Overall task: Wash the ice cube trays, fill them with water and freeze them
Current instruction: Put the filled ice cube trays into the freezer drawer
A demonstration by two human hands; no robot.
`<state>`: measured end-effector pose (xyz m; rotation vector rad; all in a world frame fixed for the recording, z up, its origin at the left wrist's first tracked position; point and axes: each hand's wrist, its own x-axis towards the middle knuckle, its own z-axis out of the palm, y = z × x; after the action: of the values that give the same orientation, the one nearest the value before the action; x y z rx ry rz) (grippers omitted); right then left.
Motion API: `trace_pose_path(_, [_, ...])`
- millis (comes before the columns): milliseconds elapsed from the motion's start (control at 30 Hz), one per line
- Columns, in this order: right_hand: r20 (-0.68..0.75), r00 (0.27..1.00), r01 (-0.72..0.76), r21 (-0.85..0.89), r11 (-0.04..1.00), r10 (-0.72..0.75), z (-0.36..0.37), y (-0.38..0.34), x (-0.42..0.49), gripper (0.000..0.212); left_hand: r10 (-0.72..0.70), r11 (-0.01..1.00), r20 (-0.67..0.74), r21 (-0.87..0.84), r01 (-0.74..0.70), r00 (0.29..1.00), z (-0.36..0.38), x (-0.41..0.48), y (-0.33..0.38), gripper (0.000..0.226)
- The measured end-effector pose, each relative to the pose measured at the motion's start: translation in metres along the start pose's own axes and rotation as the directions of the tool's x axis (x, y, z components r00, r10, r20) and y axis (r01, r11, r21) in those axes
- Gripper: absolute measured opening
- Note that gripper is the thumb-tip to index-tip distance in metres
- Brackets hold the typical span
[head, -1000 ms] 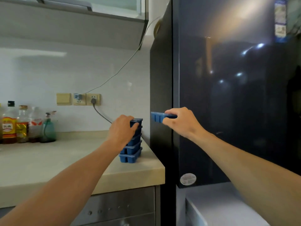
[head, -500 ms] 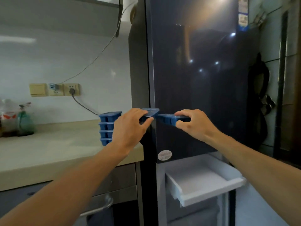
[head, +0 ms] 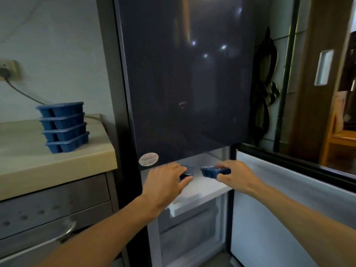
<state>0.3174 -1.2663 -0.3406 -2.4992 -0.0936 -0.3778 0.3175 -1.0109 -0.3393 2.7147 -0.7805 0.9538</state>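
1. At the open freezer, the left hand (head: 165, 183) grips one dark blue plastic ice cube tray (head: 189, 169), fingers curled over its near end. The right hand (head: 238, 176) pinches a second dark blue tray (head: 212, 172), fingers on top and thumb beneath. The two trays hang side by side, apart, just above the white pulled-out freezer drawer (head: 204, 187).
2. Whether the trays hold water cannot be told from this view. If they are filled, the step calls for keeping each one level. Each should sit flat on the drawer floor before the grip loosens, one tray beside the other rather than overlapping.
3. The bottom edge of the glossy black upper fridge door (head: 188, 83) sits close above the hands, so the way in looks low and flat. The open lower freezer door (head: 289, 193) bounds the right arm's side, and the drawer's front lip lies just below the left hand.
4. A stack of four blue ice cube trays (head: 63, 126) waits on the beige countertop (head: 57, 166) to the left, well apart from the freezer.
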Motion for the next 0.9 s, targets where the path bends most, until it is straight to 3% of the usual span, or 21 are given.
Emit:
trace_pose_path(333, [0.118, 0.992, -0.031, -0.066, 0.997, 0.038, 0.044, 0.083, 0.089, 0.035, -0.108, 0.985, 0.294, 0.163, 0.062, 0.950, 0.135, 0.066, -0.002, 0.045])
trace_pose_path(533, [0.175, 0.984, -0.006, -0.158, 0.987, 0.034, 0.072, 0.111, 0.149, 0.007, -0.182, 0.955, 0.286, 0.280, 0.099, 0.941, 0.187, 0.106, -0.019, 0.043])
trace_pose_path(700, [0.207, 0.978, 0.001, -0.056, 0.998, 0.010, 0.091, 0.121, 0.185, 0.026, -0.187, 0.949, 0.238, 0.296, 0.113, 0.953, 0.213, 0.122, -0.021, 0.036])
trace_pose_path(800, [0.244, 0.970, 0.025, -0.069, 0.997, -0.007, 0.103, 0.124, 0.200, 0.003, -0.227, 0.943, 0.223, 0.293, 0.157, 0.948, 0.226, 0.126, -0.022, 0.039])
trace_pose_path(900, [0.243, 0.970, 0.052, -0.074, 0.996, -0.033, 0.116, 0.133, 0.210, 0.034, -0.258, 0.937, 0.211, 0.292, 0.191, 0.943, 0.235, 0.128, -0.022, 0.040])
